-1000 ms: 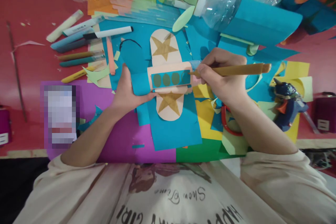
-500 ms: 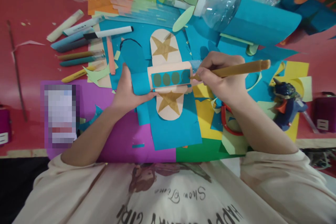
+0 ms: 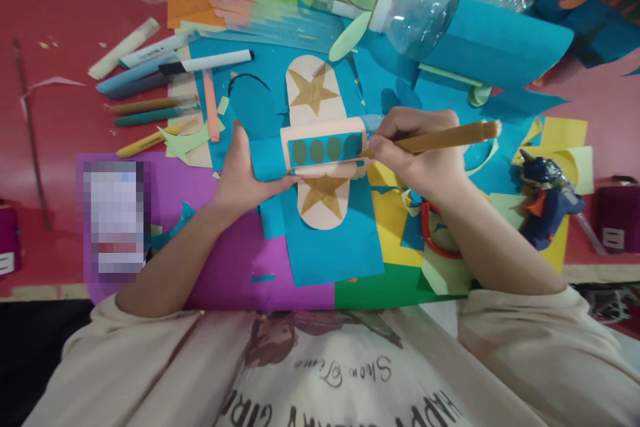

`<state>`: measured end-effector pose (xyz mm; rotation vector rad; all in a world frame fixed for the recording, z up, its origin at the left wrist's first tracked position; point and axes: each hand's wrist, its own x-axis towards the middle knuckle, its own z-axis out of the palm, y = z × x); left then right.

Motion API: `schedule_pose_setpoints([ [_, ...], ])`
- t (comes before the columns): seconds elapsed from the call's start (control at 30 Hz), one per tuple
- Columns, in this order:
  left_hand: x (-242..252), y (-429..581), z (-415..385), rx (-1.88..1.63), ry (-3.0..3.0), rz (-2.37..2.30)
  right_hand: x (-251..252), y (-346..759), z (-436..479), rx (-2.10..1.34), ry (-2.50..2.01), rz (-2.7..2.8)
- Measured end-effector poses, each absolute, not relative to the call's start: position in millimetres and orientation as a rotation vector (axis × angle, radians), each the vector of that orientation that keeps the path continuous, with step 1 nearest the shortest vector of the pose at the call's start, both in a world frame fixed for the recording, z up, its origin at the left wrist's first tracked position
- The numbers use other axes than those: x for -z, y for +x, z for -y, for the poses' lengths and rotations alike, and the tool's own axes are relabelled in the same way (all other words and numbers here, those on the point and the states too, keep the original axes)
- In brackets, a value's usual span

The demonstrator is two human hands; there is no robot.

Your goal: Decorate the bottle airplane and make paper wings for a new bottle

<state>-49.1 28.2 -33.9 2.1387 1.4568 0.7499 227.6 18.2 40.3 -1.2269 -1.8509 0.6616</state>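
Observation:
A brown-gold marker (image 3: 445, 139) is gripped in my right hand (image 3: 425, 160), its tip at the right end of a blue strip (image 3: 320, 152) bearing a row of several dark ovals. That strip lies on a cream paper band (image 3: 325, 128). Above and below the band stick out rounded cream flaps, the upper flap (image 3: 300, 67) and lower flap (image 3: 323, 219), each with a brown star. My left hand (image 3: 239, 177) rests at the left with fingers spread, its thumb tip touching the band's lower left edge. Beneath everything lies blue paper (image 3: 330, 260).
Several markers (image 3: 150, 105) lie at the left above a phone with a blurred screen (image 3: 117, 220). A glue gun (image 3: 547, 200) and red-handled scissors (image 3: 429, 230) are at the right. Clear plastic bottles (image 3: 415, 7) and a rolled blue paper (image 3: 500, 40) stand along the back.
The marker and my right hand have shifted slightly left and down. The rightmost oval on the strip now shows more clearly. My left hand has stayed put.

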Motion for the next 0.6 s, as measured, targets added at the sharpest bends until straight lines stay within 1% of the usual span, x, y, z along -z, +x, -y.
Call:
schedule_pose_setpoints([
  [0.37,29.8,-49.2,-28.2,-0.741,2.116,-1.401,-47.4,226.8,-17.7,-0.742,-1.255,1.884],
  [0.6,30.8,-50.3,-28.6,-0.713,2.039,-1.430,-45.3,225.0,-16.5,-0.844,-1.271,1.729],
])
